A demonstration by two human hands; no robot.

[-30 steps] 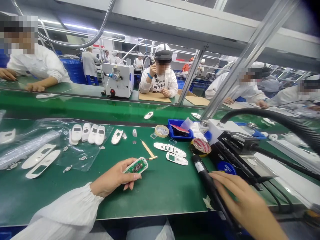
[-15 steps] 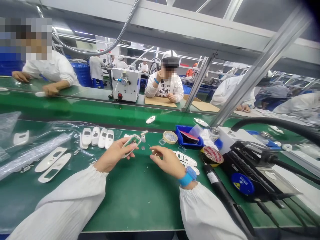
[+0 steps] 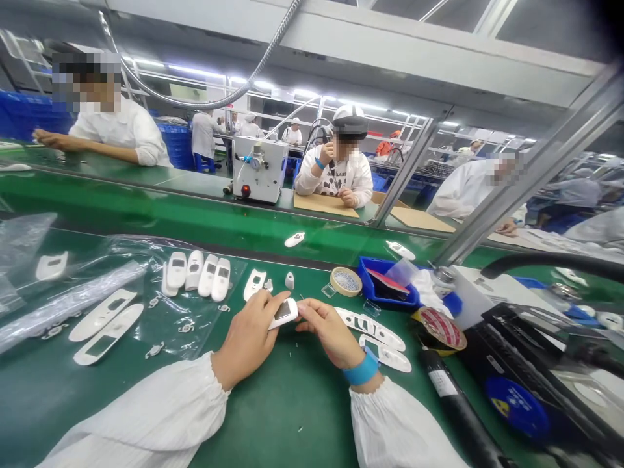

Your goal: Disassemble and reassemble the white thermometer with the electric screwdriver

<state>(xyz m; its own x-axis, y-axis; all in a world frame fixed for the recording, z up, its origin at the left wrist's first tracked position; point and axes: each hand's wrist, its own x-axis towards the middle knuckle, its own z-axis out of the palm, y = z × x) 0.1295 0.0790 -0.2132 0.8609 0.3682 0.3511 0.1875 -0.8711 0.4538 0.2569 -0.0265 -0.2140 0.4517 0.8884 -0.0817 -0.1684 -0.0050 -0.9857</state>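
My left hand and my right hand meet over the green bench mat, both holding a small white plastic device casing. Its white face and dark window show, and my fingers cover its ends. Nearest my right hand lie two white perforated cover plates. Beyond my left hand, a white casing part rests by a row of white handheld devices on a clear plastic bag. A blue band circles my right wrist.
A blue parts tray and a tape roll stand ahead. To the right are a black handheld tool and a black machine. Co-workers sit across a green conveyor, behind metal uprights.
My right hand has come off the black tool and onto the casing. The casing's green circuit board no longer shows; its white face now does. The view has swung slightly.
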